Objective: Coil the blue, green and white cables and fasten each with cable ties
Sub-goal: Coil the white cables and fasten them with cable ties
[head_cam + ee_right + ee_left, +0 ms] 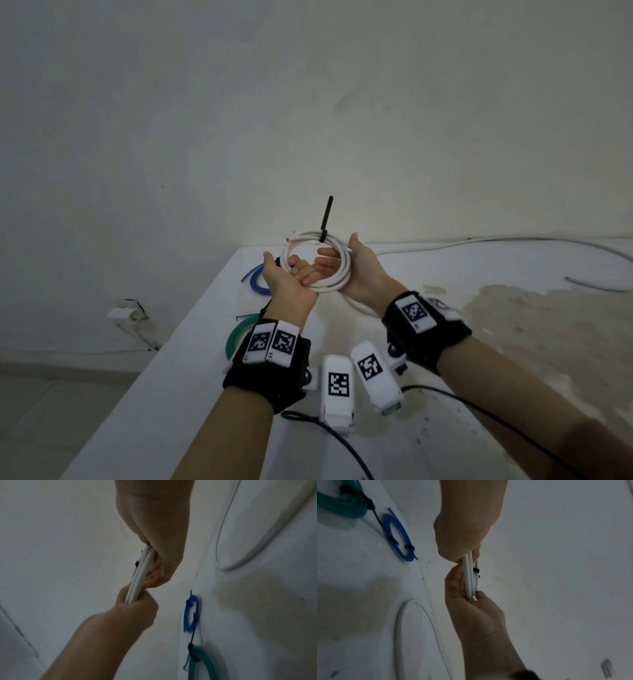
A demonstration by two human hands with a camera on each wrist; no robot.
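Note:
I hold a coil of white cable [337,277] in the air over the far end of the white table [205,342]. My left hand [291,274] grips the coil's left side, fingers curled round the strands. My right hand [342,263] grips its right side, thumb over the top. A black cable tie [325,219] wraps the top of the coil, and its tail sticks straight up. The blue coil [255,282] and the green coil [236,334] lie tied on the table at the left. The wrist views show the white coil [471,577] [139,577] edge-on between both hands.
A loose white cable [479,241] runs along the table's far edge, and part of it curves under my hands [359,305]. A grey cable end [599,287] lies at the right. A black cord [342,442] trails near me. The table's left edge [154,370] drops to the floor.

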